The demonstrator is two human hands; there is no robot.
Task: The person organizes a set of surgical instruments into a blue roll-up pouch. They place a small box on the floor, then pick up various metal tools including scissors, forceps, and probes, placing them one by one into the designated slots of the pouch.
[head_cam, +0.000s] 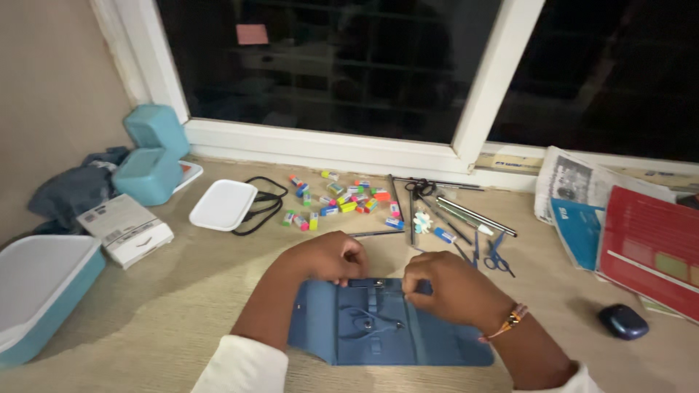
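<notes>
Left hand (329, 256): fingers being curled onto blue pouch (386, 324) top edge
Right hand (445, 285): being pinched there too
Risk: scissors (497, 256) being knocked off by an elbow

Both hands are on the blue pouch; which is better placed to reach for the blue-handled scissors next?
Probably the right hand. The blue-handled scissors lie just beyond it on the desk, on its side of the blue pouch, while the left hand would have to cross over.
</notes>
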